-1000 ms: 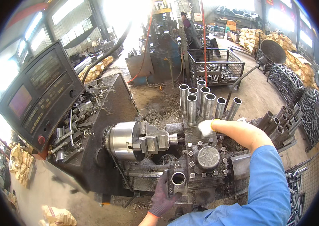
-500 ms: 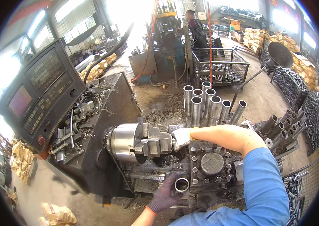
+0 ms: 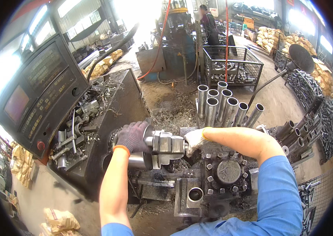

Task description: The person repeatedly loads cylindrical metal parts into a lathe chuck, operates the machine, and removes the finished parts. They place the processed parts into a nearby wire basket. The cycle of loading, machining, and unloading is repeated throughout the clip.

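A round steel lathe chuck [image 3: 138,161] with stepped jaws [image 3: 168,144] sits left of centre. My left hand [image 3: 132,137], in a dark glove with an orange cuff, lies over the top of the chuck, fingers spread across its curved face. At the outer end of the jaws, my right hand [image 3: 194,142], in a white glove, is closed around the end of a metal workpiece [image 3: 185,146], mostly hidden by the glove and jaws. A short steel tube [image 3: 195,194] stands upright on the carriage in front of the square tool post [image 3: 228,172].
Behind the tool post stand several steel tubes [image 3: 211,108], with more tubes [image 3: 294,133] to the right. A control panel [image 3: 36,98] rises at left beside a bench of chips and metal parts [image 3: 82,133]. A wire bin [image 3: 233,70] and another person [image 3: 209,27] are farther back.
My left hand has moved from beside the short upright tube up and left onto the chuck. My right hand stays at the jaw end. The view has shifted slightly.
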A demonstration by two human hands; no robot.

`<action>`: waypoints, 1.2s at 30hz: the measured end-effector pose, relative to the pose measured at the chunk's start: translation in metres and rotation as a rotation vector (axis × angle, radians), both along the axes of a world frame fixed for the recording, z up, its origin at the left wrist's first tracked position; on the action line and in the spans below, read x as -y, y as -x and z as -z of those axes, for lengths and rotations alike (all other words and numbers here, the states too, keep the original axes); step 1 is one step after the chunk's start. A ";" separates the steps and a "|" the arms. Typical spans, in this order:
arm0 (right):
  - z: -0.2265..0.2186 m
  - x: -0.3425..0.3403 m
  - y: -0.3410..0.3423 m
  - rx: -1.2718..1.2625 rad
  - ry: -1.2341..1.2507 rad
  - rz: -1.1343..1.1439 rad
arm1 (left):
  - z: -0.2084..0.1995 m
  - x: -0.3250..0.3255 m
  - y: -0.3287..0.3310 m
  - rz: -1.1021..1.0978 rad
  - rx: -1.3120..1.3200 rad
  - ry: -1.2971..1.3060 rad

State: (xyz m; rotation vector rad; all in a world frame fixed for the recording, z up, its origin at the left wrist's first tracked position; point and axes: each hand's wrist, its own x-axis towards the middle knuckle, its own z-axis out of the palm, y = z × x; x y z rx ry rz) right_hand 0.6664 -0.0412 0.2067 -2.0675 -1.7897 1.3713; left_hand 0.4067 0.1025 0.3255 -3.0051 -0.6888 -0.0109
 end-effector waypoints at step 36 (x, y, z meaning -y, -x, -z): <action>-0.052 0.062 -0.034 0.558 -0.064 -0.212 | 0.201 0.258 0.067 -0.076 0.645 0.822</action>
